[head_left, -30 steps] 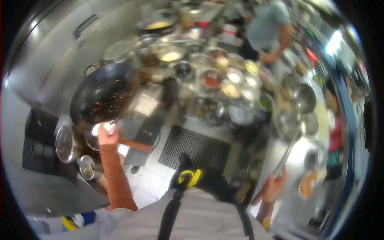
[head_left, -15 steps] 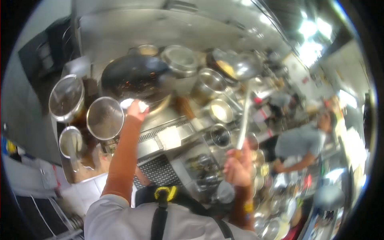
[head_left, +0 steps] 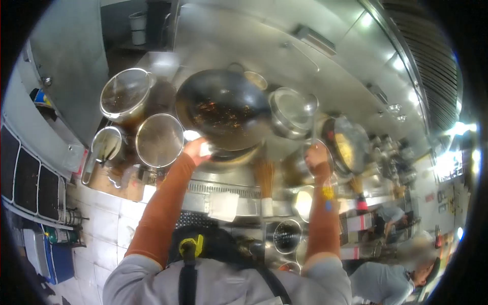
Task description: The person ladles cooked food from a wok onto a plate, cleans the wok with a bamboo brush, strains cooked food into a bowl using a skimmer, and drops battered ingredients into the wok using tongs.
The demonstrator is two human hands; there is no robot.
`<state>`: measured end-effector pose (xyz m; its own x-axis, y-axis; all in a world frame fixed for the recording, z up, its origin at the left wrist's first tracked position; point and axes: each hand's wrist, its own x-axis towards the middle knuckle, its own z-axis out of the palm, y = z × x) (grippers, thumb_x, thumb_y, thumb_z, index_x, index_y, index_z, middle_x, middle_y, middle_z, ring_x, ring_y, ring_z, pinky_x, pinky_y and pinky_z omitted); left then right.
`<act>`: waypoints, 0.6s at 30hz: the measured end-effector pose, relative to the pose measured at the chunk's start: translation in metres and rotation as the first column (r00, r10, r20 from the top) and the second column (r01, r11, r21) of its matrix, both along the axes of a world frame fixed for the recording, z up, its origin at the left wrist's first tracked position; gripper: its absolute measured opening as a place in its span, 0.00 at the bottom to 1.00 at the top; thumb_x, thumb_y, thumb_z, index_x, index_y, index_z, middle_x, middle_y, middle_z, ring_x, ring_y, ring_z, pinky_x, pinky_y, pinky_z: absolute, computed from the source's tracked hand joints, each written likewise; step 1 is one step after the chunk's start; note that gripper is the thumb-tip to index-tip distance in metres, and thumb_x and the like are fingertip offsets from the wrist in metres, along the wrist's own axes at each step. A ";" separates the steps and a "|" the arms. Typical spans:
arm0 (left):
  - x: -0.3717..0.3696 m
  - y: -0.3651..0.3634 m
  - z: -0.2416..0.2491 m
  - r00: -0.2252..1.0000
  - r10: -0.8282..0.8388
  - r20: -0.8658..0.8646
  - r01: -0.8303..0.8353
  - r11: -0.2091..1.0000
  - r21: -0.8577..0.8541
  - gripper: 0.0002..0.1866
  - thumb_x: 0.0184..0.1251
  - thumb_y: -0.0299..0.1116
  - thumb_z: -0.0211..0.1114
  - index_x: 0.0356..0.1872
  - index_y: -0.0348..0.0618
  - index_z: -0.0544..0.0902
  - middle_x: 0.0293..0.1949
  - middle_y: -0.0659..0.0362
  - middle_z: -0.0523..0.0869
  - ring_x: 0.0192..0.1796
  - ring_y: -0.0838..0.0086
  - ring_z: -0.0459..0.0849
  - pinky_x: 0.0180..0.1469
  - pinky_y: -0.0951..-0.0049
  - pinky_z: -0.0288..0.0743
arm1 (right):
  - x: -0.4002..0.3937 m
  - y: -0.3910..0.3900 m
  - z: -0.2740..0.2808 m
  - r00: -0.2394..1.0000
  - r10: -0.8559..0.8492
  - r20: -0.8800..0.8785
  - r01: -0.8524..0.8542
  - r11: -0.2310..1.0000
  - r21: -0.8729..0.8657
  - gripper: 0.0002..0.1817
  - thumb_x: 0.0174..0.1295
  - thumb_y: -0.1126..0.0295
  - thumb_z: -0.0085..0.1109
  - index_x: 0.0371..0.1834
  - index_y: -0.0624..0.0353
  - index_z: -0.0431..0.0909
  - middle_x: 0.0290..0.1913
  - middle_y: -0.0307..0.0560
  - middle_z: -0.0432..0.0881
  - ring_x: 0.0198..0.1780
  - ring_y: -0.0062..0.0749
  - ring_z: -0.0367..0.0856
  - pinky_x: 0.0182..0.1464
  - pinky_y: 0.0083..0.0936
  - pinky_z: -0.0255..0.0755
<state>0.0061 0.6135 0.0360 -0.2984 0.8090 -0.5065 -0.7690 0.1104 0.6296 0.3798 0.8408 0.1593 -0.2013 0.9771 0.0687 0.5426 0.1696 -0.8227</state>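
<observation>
My left hand (head_left: pixel 196 149) is closed around a white cloth (head_left: pixel 205 150) at the near left rim of a large black wok (head_left: pixel 223 104). Small browned bits and a shiny film lie inside the wok, over a burner ring (head_left: pixel 236 159). Off to the right, my right hand (head_left: pixel 317 154) is curled closed above a steel pot (head_left: pixel 297 168). The long-handled ladle it held in the earlier view is hard to make out here; its handle is blurred or hidden by the hand.
Left of the wok stand a round strainer (head_left: pixel 159 140), a large strainer-topped pot (head_left: pixel 127 94) and a small container (head_left: pixel 107 145) with utensils. Beyond my right hand are a lidded pan (head_left: pixel 290 114) and a wok with yellow food (head_left: pixel 345 150). A bamboo brush (head_left: pixel 264 175) and co-worker (head_left: pixel 381 282) are nearby.
My right hand has moved forward from near my body to above the steel pot. My left hand stays at the wok rim with the cloth. The camera view has turned.
</observation>
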 end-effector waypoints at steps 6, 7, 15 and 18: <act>0.001 0.005 -0.012 0.999 0.007 -0.036 -0.008 0.999 -0.036 0.06 0.64 0.38 0.55 0.37 0.50 0.76 0.33 0.55 0.85 0.33 0.68 0.81 0.31 0.67 0.70 | -0.003 0.032 -0.011 0.963 0.187 -0.196 -0.164 0.978 0.128 0.02 0.57 0.75 0.54 0.29 0.61 0.74 0.23 0.45 0.78 0.20 0.26 0.75 0.20 0.19 0.69; 0.002 0.004 -0.012 0.999 0.004 -0.038 -0.005 1.000 -0.030 0.06 0.64 0.38 0.55 0.37 0.50 0.76 0.33 0.55 0.85 0.33 0.68 0.81 0.31 0.68 0.70 | -0.013 0.003 0.008 0.942 0.194 -0.274 -0.143 0.970 0.195 0.02 0.58 0.75 0.55 0.31 0.62 0.74 0.26 0.46 0.78 0.22 0.25 0.75 0.21 0.17 0.69; 0.013 0.003 -0.015 0.998 0.058 0.040 -0.059 0.998 0.031 0.08 0.63 0.42 0.61 0.37 0.52 0.76 0.28 0.61 0.82 0.31 0.69 0.82 0.24 0.71 0.70 | 0.004 -0.067 0.061 0.372 -0.299 -0.879 -0.596 0.649 -0.473 0.11 0.65 0.75 0.50 0.45 0.74 0.70 0.40 0.53 0.74 0.29 0.21 0.73 0.24 0.14 0.69; 0.015 -0.031 0.014 0.998 0.011 0.067 -0.018 0.995 0.096 0.15 0.65 0.50 0.62 0.39 0.51 0.78 0.30 0.62 0.83 0.32 0.70 0.84 0.20 0.75 0.69 | 0.006 -0.128 0.080 0.491 -0.241 -0.837 -0.551 0.658 -0.513 0.14 0.66 0.74 0.49 0.52 0.70 0.68 0.40 0.50 0.74 0.29 0.20 0.72 0.23 0.13 0.69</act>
